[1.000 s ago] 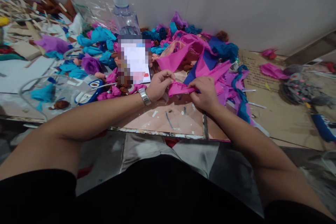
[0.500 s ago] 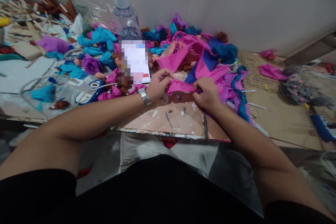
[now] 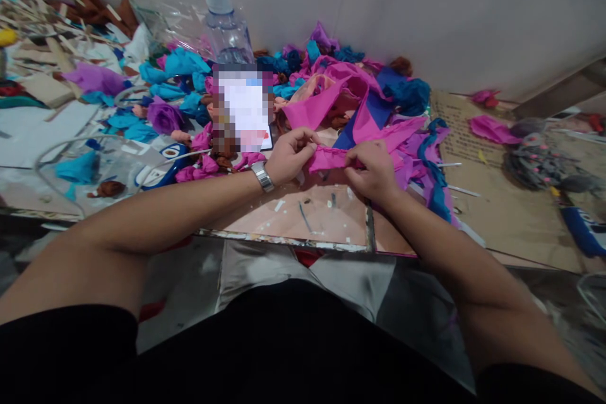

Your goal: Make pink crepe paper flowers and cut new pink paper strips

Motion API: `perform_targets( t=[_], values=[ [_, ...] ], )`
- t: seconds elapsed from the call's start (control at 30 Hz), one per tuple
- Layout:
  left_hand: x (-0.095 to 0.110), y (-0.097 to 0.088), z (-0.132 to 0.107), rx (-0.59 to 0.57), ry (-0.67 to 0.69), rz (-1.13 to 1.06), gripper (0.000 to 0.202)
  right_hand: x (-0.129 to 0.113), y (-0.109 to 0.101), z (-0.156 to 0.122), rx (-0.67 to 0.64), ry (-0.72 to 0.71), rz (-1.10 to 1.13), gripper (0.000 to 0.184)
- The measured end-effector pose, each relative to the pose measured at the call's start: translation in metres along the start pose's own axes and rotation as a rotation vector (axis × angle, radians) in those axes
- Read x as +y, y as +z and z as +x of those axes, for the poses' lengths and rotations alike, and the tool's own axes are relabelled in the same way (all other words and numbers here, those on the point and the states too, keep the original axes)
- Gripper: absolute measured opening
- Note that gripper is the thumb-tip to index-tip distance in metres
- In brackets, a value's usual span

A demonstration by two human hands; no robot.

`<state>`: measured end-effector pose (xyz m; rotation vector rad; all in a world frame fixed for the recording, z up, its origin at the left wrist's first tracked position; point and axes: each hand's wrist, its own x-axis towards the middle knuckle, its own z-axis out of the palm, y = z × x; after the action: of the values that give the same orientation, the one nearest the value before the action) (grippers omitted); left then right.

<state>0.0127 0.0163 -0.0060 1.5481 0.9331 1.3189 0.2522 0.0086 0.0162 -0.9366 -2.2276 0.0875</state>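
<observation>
Pinching a pink crepe-paper strip [image 3: 327,158] in left fingers [image 3: 307,135] and right fingers [image 3: 354,156], frame centre; probably light, soft, tearable, best held by the ends.

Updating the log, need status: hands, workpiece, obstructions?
Left hand, right hand: both pinching pink strip. Strip crinkled, spanning the gap between them. Phone and crumpled scraps crowd the table beyond.

Black top [image 3: 293,347], apparently silver watch [image 3: 262,177].

Grey wall [image 3: 449,19] behind a worktable [image 3: 341,227]
</observation>
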Motion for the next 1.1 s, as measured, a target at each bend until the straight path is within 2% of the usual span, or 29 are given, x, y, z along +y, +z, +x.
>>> perform_targets(
  t=[0.2,0.43,0.57,0.7,0.87,1.1],
  values=[
    [0.000,0.001,0.000,0.027,-0.009,0.018,0.005,0.000,0.000,0.000,0.048,0.004,-0.016,0.017],
    [-0.001,-0.001,0.002,0.019,-0.017,-0.006,0.005,-0.003,0.000,0.000,-0.021,-0.059,0.011,0.013],
    [-0.003,-0.001,0.000,0.014,-0.020,-0.003,0.010,-0.006,-0.004,0.001,0.009,-0.086,0.040,0.029],
    [-0.003,0.000,-0.006,-0.106,0.116,0.096,0.019,-0.008,-0.002,0.001,0.076,-0.064,0.087,0.021],
    [-0.002,-0.001,-0.011,-0.216,0.352,0.239,0.025,-0.009,0.003,-0.001,0.005,-0.083,0.117,0.024],
    [-0.002,-0.001,-0.015,-0.293,0.418,0.174,0.025,-0.012,0.005,-0.002,0.023,-0.084,0.154,0.019]
  ],
)
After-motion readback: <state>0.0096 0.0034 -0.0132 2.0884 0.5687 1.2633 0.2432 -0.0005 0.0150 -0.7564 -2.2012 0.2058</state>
